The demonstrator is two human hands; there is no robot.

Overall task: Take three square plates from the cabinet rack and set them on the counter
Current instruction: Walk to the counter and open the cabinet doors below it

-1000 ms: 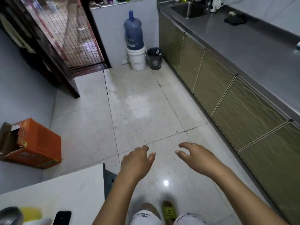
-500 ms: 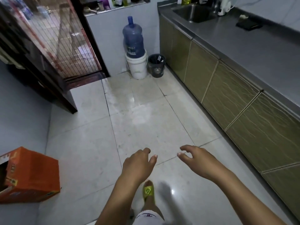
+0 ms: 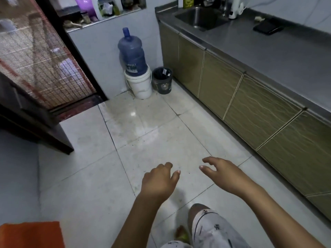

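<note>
No square plates and no rack show in this view. My left hand [image 3: 159, 181] hangs over the tiled floor at lower middle, fingers loosely curled, holding nothing. My right hand [image 3: 222, 171] is beside it, fingers spread and empty. The grey steel counter [image 3: 268, 51] runs along the right side above a row of closed olive-green cabinet doors [image 3: 254, 108]. The cabinets are shut, so what they hold is hidden.
A sink [image 3: 200, 18] sits at the counter's far end, with a black flat object [image 3: 267, 28] farther along. A blue water jug [image 3: 133, 52] on a white bucket [image 3: 139, 85] and a dark bin [image 3: 162, 80] stand in the far corner. An orange box [image 3: 30, 234] lies bottom left. A screen door [image 3: 41, 58] is left.
The view has advanced along the floor toward the far corner; the orange box slid to the bottom left and the white table left view. Both hands stay raised and empty.
</note>
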